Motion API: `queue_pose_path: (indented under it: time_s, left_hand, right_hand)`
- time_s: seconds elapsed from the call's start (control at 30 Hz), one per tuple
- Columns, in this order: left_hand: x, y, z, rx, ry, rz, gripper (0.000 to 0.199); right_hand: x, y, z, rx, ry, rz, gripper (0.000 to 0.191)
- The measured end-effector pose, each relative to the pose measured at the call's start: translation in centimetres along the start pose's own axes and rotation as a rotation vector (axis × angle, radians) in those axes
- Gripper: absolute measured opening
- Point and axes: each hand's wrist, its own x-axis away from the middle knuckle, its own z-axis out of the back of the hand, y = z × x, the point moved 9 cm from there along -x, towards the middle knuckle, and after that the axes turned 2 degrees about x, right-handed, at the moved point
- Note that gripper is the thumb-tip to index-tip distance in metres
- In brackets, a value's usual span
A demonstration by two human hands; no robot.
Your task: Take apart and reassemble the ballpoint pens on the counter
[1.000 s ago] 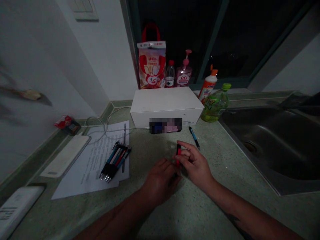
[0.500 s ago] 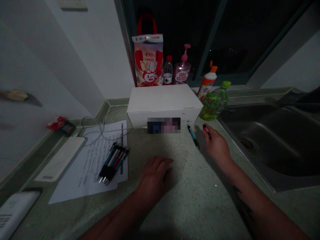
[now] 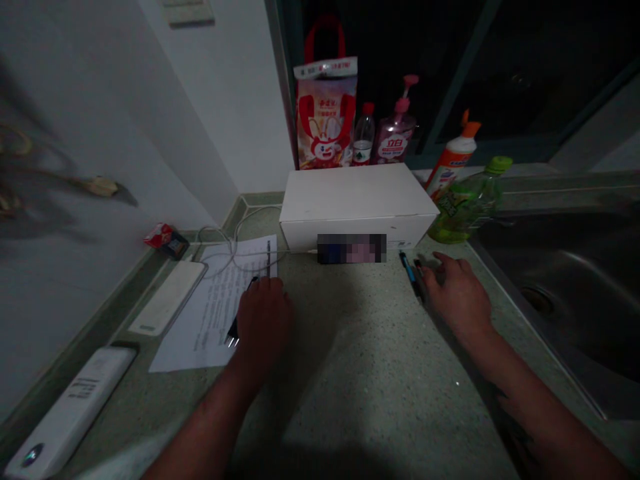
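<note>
My left hand [image 3: 265,317] lies over a bundle of pens [image 3: 233,331] on the printed paper. Its fingers curl down around the bundle and the fingertips are hidden. Only the metal tips and dark ends of the pens show past the hand. On the right, my right hand [image 3: 460,290] rests low over the counter with thumb and forefinger apart. Close to its thumb is a dark pen with some red [image 3: 419,265], partly hidden by the hand. Beside that, a blue and black pen [image 3: 410,273] lies on the counter.
A white box [image 3: 357,200] stands at the back, a blurred-out patch before it. Right of it are a green-capped bottle [image 3: 467,207], an orange-and-white bottle [image 3: 453,160] and a sink [image 3: 535,360]. Left are printed paper [image 3: 210,320], a white power bank [image 3: 167,297] and a cable [image 3: 233,247].
My left hand has moved left and forward from the bare counter onto the pens. My right thumb and forefinger have parted, and the red and black pen is now down beside the blue one.
</note>
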Motion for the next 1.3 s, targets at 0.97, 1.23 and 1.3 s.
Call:
queue_pose_path:
  time_s: [0.97,1.23,1.3]
  left_hand:
    - [3.1,6.7,0.1,0.552,0.141,-0.389,0.019]
    - [2.6,5.6,1.1,0.628,0.257,-0.385,0.019]
    - [2.6,5.7,1.0,0.662,0.253,-0.391,0.02]
  right_hand:
    - [7.7,-12.5,-1.7,-0.512,-0.203,0.657,0.022]
    - [6.3,-10.3,-1.6,-0.668,-0.228,0.542,0.023]
    - [6.4,-10.5,-1.6,-0.696,-0.233,0.565,0.023]
